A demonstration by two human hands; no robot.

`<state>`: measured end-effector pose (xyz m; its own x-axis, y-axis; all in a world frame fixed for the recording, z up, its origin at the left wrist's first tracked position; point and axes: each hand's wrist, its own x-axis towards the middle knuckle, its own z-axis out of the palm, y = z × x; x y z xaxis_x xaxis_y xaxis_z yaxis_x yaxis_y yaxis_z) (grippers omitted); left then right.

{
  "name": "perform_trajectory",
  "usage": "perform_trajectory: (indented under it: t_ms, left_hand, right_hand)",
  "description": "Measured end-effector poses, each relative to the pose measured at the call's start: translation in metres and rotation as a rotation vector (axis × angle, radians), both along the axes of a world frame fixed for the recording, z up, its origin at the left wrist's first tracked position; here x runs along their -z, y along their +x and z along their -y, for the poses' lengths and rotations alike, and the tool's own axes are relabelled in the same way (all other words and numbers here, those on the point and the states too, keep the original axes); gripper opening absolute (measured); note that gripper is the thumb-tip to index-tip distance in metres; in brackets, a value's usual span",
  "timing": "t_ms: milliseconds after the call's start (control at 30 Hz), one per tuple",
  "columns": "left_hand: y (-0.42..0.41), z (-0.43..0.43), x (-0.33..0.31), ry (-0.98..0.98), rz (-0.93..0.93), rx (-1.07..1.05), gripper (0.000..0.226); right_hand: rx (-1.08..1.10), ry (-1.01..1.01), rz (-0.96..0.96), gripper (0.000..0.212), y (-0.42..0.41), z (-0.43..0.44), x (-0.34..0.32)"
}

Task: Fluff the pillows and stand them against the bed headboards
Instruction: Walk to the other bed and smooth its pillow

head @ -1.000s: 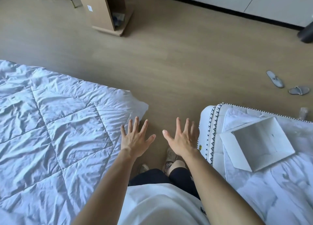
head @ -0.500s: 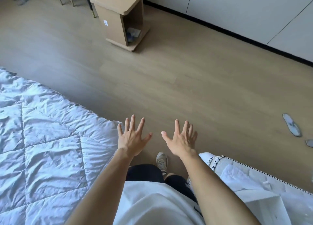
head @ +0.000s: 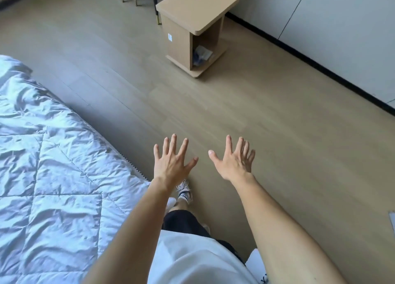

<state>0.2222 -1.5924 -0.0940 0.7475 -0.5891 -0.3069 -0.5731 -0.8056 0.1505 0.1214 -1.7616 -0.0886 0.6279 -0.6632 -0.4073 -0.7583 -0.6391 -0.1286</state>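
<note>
quilt (head: 53, 176): pale blue-white quilted cover, pretty crumpled, fills everything left of the left hand on my feed. Its near corner ends just beside the left forearm.
bed edge (head: 133, 166): little strip of black-and-white stitched trim poking out under the quilt, just left of the left wrist.
left hand (head: 171, 163): palm down, all 5 fingers spread wide, holding nothing. Hangs in the air over the floor, not touching the quilt.
shoe (head: 184, 190): light sneaker on the floor, right below and between the 2 hands.
floor (head: 277, 144): light wood planks under both hands, running out ahead and to the right.
right hand (head: 234, 165): also spread out flat and empty, level with the left one, a clear gap between the 2.
side table (head: 196, 27): small tan wooden cube, well ahead of the hands, some papers on its bottom shelf.
wall (head: 342, 27): white panels with a dark baseboard, far ahead-right of the right hand.
pillows: can't see any from here, so I can't tell where they are.
</note>
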Motion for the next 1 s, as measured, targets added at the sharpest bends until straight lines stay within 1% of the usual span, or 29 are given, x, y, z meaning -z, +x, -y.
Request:
perform_trajectory:
  t_ms: [67, 367, 533, 700, 900, 1000]
  left_hand:
    - [0.036, 0.011, -0.001, -0.010, 0.006, -0.026, 0.080]
    - [0.187, 0.030, -0.012, -0.006, 0.009, -0.146, 0.081]
    - [0.259, 0.024, -0.014, 0.009, 0.005, -0.267, 0.081]
    - [0.334, 0.020, -0.007, 0.031, 0.025, -0.382, 0.081]
    - [0.426, 0.040, -0.003, 0.022, 0.032, -0.522, 0.080]
    - [0.478, 0.057, -0.002, -0.015, 0.056, -0.608, 0.080]
  right_hand:
    - [-0.032, 0.004, 0.009, 0.089, 0.039, 0.009, -0.003]
    - [-0.158, 0.040, 0.013, 0.090, 0.212, 0.025, -0.018]
    - [-0.318, 0.016, 0.019, 0.090, 0.299, 0.035, -0.022]
    - [-0.400, 0.009, 0.026, 0.090, 0.385, 0.052, -0.018]
    - [-0.490, 0.021, 0.033, 0.090, 0.503, 0.083, -0.013]
    - [-0.581, 0.006, 0.040, 0.090, 0.573, 0.099, -0.015]
